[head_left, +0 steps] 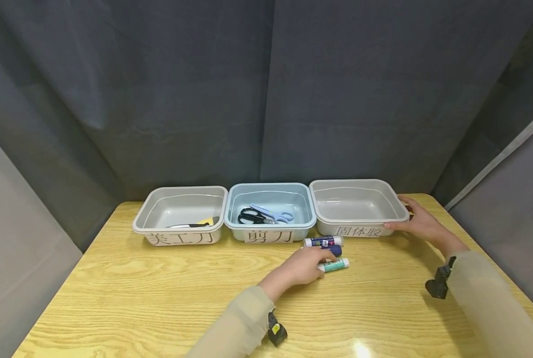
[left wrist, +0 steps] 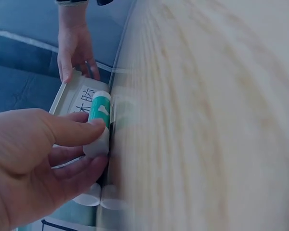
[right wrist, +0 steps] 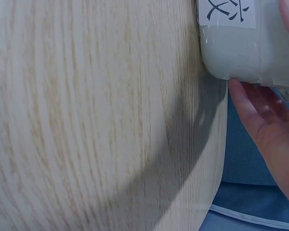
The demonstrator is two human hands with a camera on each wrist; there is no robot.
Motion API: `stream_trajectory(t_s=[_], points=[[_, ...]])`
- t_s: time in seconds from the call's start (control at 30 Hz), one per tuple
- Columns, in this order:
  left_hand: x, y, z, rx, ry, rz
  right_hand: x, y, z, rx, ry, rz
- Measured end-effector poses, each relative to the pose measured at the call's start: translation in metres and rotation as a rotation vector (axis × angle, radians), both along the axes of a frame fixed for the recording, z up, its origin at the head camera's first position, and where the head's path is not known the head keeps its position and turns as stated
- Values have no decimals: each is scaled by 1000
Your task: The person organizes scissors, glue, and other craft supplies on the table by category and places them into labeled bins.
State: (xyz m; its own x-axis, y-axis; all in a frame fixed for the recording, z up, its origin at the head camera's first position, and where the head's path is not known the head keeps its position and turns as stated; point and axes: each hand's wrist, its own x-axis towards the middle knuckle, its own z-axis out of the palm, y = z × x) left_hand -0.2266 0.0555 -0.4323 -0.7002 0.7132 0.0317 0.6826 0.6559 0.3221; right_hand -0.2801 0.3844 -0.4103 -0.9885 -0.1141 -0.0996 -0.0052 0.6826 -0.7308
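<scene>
My left hand (head_left: 303, 265) pinches a green and white glue stick (left wrist: 100, 109) between thumb and fingers, low over the table. Just beyond it lie a dark blue glue stick (head_left: 335, 250), partly hidden by the hand, and a white and purple glue stick (head_left: 322, 241). At the back right stands a grey plastic bin (head_left: 360, 226) labelled 固体胶, with nothing visible inside. My right hand (head_left: 420, 223) grips that bin by its right front corner, thumb at the front rim and fingers along the side.
A light blue bin (head_left: 232, 228) labelled 剪刀 holds black scissors (head_left: 254, 218) and blue scissors (head_left: 275, 214). Left of it, another grey bin (head_left: 145, 229) labelled 美工刀 holds utility knives (head_left: 208, 222). Dark curtains (head_left: 194, 99) hang behind the wooden table (head_left: 159, 298).
</scene>
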Motion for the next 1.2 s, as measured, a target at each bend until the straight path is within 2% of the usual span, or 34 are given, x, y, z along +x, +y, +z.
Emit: stream_trajectory(t_s=[0.2,0.47,0.63,0.83,1.0,1.2], points=[[-3,-4,-3,101,-77,-12,0,0,0,4,2,1],[-6,-7,2,204,-111,-7,2,-2,0,4,18,4],[-9,-6,9,253,-110,-20,1,-1,-1,-1,22,9],[-12,-3,20,355,-127,-33,1,-1,0,-6,11,9],[-16,3,30,356,-89,-38,4,-2,1,-27,4,9],[-24,7,44,387,-88,-22,2,-2,1,-4,1,4]])
